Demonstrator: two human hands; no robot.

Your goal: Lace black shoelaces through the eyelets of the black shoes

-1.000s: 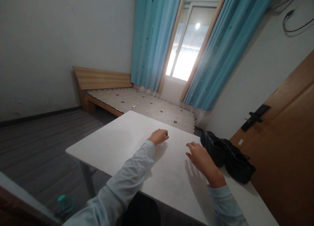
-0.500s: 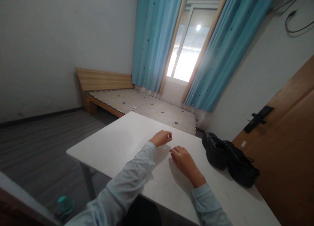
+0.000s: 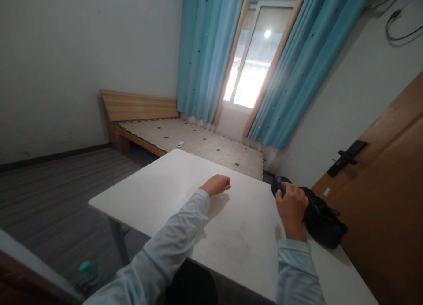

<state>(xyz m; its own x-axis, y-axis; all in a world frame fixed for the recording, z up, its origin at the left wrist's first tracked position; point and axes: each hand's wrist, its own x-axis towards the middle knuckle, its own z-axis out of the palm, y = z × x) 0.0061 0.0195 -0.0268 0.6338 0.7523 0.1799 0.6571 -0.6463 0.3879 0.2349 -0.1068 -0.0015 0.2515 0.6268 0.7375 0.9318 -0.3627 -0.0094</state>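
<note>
Head view showed the right hand (image 3: 292, 206) over one black shoe (image 3: 277, 182) on the right part of the white table (image 3: 148, 186), fingers bent, thumb apart on the left; with much of the shoe hidden, I could not tell whether they pinched it or only touched. A sure hold, I judged, called for thumb and fingers on opposite walls, without dragging the second shoe (image 3: 325, 223) just beside it. The left hand (image 3: 216, 185) was loosely curled above the table, a small gap between finger and thumb, nothing seen in it. The table's edge ran close by both shoes, towards the door (image 3: 373, 177); the roomier way lay leftward, between the hands.
</note>
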